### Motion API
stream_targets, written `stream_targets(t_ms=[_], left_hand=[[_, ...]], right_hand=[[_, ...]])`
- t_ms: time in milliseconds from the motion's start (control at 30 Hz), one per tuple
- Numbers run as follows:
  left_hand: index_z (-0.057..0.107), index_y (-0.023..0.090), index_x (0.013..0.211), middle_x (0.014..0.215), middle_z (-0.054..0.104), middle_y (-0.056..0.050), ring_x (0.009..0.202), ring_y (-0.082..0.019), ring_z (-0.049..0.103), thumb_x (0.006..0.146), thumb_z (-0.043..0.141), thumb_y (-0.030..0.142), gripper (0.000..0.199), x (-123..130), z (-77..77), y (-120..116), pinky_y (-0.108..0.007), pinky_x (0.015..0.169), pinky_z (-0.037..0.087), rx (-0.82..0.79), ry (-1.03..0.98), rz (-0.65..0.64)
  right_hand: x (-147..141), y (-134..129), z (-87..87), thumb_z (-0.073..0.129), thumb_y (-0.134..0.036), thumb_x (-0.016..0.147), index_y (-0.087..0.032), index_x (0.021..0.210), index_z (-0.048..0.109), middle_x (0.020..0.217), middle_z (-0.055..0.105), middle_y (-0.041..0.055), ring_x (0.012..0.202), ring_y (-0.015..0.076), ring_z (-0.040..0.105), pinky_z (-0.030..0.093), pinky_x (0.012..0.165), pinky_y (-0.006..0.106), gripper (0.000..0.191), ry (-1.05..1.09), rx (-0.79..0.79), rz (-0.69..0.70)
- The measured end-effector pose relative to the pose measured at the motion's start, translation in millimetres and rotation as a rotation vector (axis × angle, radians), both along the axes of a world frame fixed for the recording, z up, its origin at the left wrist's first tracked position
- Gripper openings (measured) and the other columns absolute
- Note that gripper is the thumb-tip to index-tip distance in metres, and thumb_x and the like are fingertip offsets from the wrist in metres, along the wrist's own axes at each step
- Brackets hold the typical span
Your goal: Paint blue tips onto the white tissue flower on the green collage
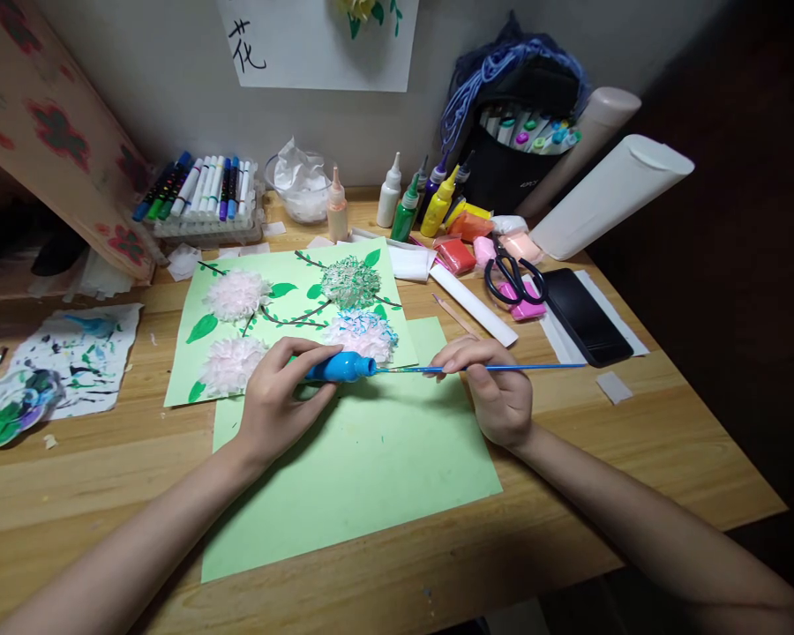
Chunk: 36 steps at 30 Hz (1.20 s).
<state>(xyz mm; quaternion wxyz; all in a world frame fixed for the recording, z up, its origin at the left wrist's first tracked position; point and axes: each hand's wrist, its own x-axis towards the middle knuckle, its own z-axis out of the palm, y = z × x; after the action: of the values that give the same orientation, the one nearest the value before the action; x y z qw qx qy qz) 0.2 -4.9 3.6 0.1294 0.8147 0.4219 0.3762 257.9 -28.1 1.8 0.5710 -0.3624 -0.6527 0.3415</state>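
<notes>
My left hand (281, 392) is wrapped round a blue paint bottle (344, 367), tipped on its side with its uncapped mouth facing right. In my right hand (493, 388) is a thin blue paintbrush (543, 366), its tip at the bottle's mouth; whether the bristles are inside I cannot tell. Behind the hands lies a light green sheet (291, 260) with painted stems, leaves and several ruffled paper flowers. One flower (363, 335) has blue-tinted edges, another (350, 280) is green, and the pale pink ones (238, 295) sit to the left. A second green sheet (357, 476) lies underneath.
Paint bottles (407, 207), clay packets (456, 254), black scissors (514, 280) and a phone (586, 313) lie behind and right. A paint-smeared palette (13, 410) and stained tissue (86, 362) are at left. Markers (202, 187) and a bowl (299, 190) stand at the back.
</notes>
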Motion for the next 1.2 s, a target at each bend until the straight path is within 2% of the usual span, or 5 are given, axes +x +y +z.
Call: stream_targets(t_ms=[200, 400, 567, 900, 1200], left_hand=[[0.065, 0.022, 0.111, 0.096, 0.062, -0.005, 0.086, -0.017, 0.06, 0.08, 0.065, 0.011, 0.033, -0.1, -0.7, 0.5, -0.029, 0.074, 0.05, 0.006, -0.006, -0.001], [0.064, 0.022, 0.114, 0.097, 0.061, -0.004, 0.087, -0.017, 0.06, 0.079, 0.067, 0.011, 0.036, -0.5, -2.4, 0.9, -0.029, 0.074, 0.049, -0.018, -0.023, 0.006], [0.064, 0.023, 0.113, 0.095, 0.061, -0.004, 0.086, -0.017, 0.06, 0.08, 0.067, 0.013, 0.035, -0.4, -0.9, 1.1, -0.029, 0.074, 0.05, -0.014, -0.026, 0.012], [0.064, 0.022, 0.113, 0.096, 0.062, -0.004, 0.086, -0.016, 0.06, 0.079, 0.067, 0.012, 0.035, -0.3, -0.1, 1.0, -0.028, 0.074, 0.05, 0.0, -0.019, 0.006], [0.063, 0.022, 0.113, 0.095, 0.061, -0.003, 0.085, -0.016, 0.06, 0.079, 0.067, 0.011, 0.035, 1.1, 0.2, 1.9, -0.028, 0.073, 0.049, -0.002, -0.026, 0.0]], right_hand=[[1.1, 4.3, 4.6, 0.047, -0.029, 0.095, -0.025, 0.089, 0.064, 0.082, 0.065, 0.0026, 0.073, 0.0162, 0.062, 0.051, 0.063, 0.032, 0.018, 0.118, -0.061, -0.015], [15.7, 23.2, 0.0, 0.049, -0.035, 0.094, -0.022, 0.079, 0.06, 0.071, 0.062, -0.0002, 0.064, 0.013, 0.062, 0.047, 0.058, 0.027, 0.022, 0.126, -0.094, -0.329], [18.1, 26.6, -8.9, 0.048, -0.039, 0.094, -0.022, 0.078, 0.059, 0.069, 0.063, -0.0002, 0.063, 0.0128, 0.061, 0.05, 0.06, 0.027, 0.026, -0.03, -0.145, -0.283], [13.1, 24.5, -12.4, 0.049, -0.036, 0.094, -0.022, 0.081, 0.062, 0.072, 0.066, -0.0003, 0.066, 0.0117, 0.061, 0.05, 0.06, 0.025, 0.023, -0.016, -0.209, -0.172], [12.0, 26.5, -10.7, 0.051, -0.041, 0.092, -0.021, 0.078, 0.06, 0.073, 0.065, -0.0005, 0.061, 0.0094, 0.062, 0.048, 0.054, 0.022, 0.026, 0.037, -0.258, -0.218]])
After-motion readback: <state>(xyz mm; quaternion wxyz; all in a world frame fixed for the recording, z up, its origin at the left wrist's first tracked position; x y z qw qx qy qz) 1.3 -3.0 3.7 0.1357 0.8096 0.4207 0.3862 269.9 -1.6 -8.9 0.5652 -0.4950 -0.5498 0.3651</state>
